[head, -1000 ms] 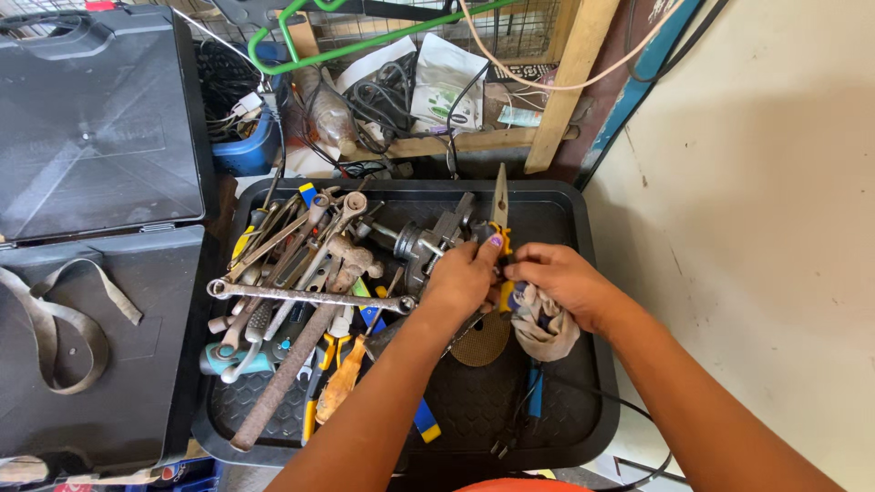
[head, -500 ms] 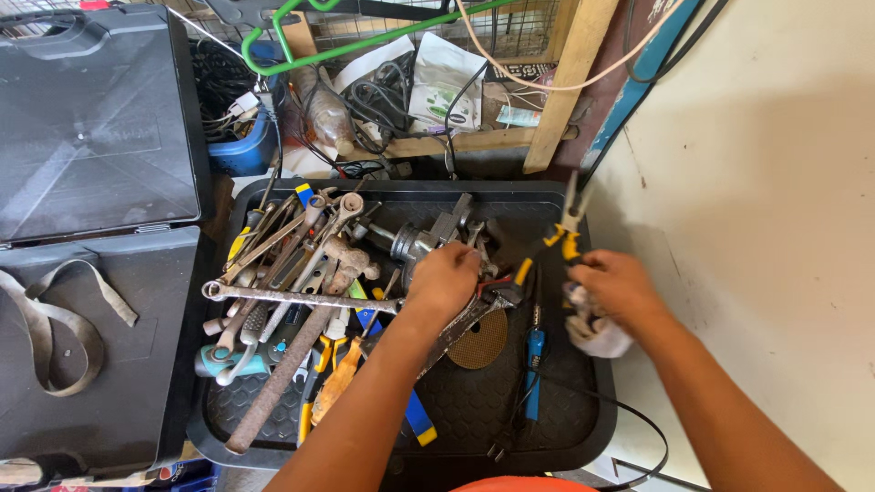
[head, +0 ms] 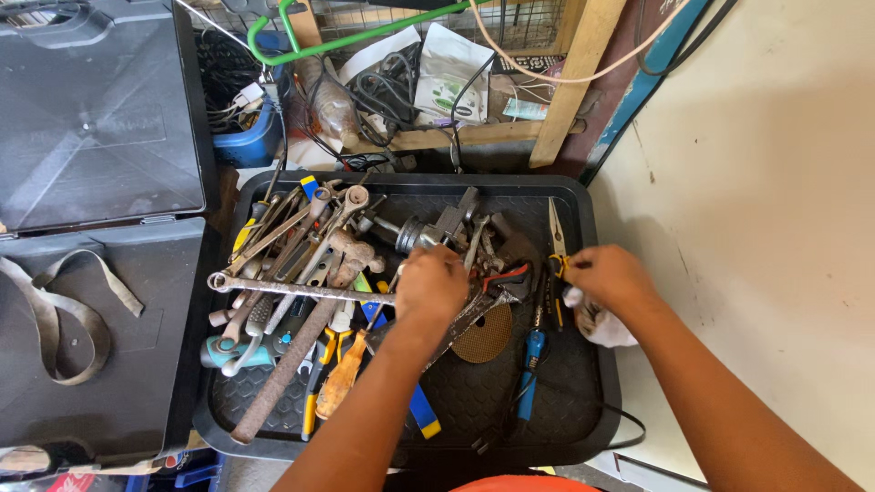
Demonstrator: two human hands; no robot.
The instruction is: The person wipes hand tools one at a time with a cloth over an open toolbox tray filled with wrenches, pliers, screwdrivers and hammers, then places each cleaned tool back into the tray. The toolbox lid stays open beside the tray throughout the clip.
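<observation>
An open black tool case (head: 96, 228) stands at the left. Beside it, a black plastic tray (head: 583, 301) full of tools lies on the floor before a pale wall (head: 766, 155). The left hand (head: 431, 284) reaches into the heap of wrenches (head: 301, 246); I cannot tell its grip. The right hand (head: 609, 276) is closed on yellow-handled pliers (head: 555, 246) and a white rag (head: 602, 326) at the tray's right side.

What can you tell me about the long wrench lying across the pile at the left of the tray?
The long wrench is bare grey metal, dull and a little rusty, with a ring end at its left tip. It lies nearly level across the heap of other wrenches in the black tray, resting on top of them. Its right end runs under the left hand, which covers it there, so that end's shape is hidden.
</observation>
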